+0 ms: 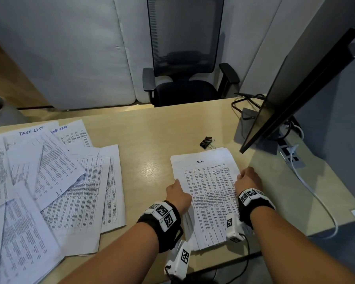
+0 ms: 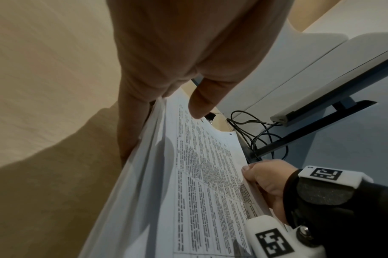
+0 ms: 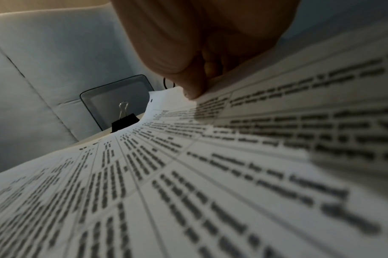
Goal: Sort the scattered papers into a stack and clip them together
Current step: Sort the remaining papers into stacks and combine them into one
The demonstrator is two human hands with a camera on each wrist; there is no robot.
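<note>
A stack of printed papers (image 1: 208, 193) lies on the desk (image 1: 152, 136) at centre right. My left hand (image 1: 177, 194) lies with straight fingers (image 2: 131, 131) against the stack's (image 2: 199, 183) left edge, its thumb over the top sheet. My right hand (image 1: 247, 179) pinches the right edge, thumb on top (image 2: 265, 178). The right wrist view shows that thumb (image 3: 193, 83) pressing the top sheet (image 3: 188, 174). A black binder clip (image 1: 207, 142) lies just beyond the stack's far edge, apart from both hands (image 2: 211, 116) (image 3: 124, 122). Several scattered sheets (image 1: 49, 181) overlap on the left of the desk.
A monitor (image 1: 295, 89) stands on the right, close to the stack's far corner. Black cables (image 1: 246, 101) and a power strip (image 1: 289, 152) lie behind it, with a white cable (image 1: 316, 197) along the right edge. An office chair (image 1: 184, 58) stands beyond the desk.
</note>
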